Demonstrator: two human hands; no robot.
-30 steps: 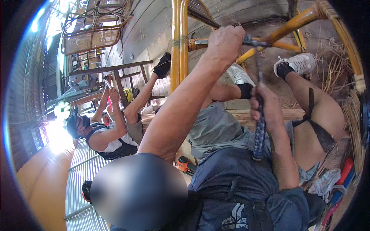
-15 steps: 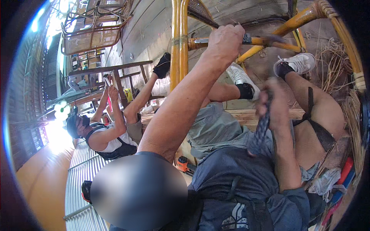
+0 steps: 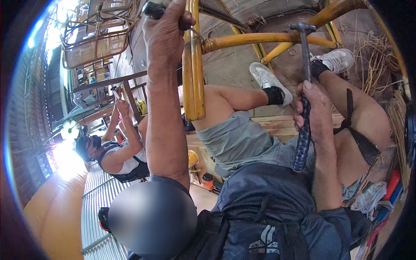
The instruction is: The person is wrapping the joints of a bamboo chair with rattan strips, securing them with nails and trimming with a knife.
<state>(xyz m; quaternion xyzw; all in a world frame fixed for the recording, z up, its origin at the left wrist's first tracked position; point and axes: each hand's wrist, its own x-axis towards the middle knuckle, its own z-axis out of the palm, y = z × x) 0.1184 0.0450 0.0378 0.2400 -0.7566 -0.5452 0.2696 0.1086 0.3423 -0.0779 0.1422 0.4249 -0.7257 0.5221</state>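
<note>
My right hand (image 3: 314,108) is closed round the black textured grip of a hammer (image 3: 304,65). The hammer stands upright over my lap, its metal head in front of a yellow rail. My left hand (image 3: 167,37), raised at the upper left, is closed on a black-ended tool (image 3: 154,10); the rest of that tool is hidden. Beside this hand are the paired upright poles of a yellow rattan furniture frame (image 3: 194,82). Bindings wrap the joint where its cross rail (image 3: 260,39) meets the poles.
Loose cane strips (image 3: 375,65) lie at the right. A wooden plank (image 3: 277,128) runs behind my legs, and an orange-and-black tool (image 3: 209,181) lies left of my lap. On the left, a co-worker (image 3: 119,151) handles a dark wooden frame (image 3: 125,84). A plastic bag (image 3: 370,199) is at lower right.
My left hand has moved left from the cross rail to beside the upright poles. The poles have shifted slightly left and down. The hammer, blurred before, is now sharp and upright.
</note>
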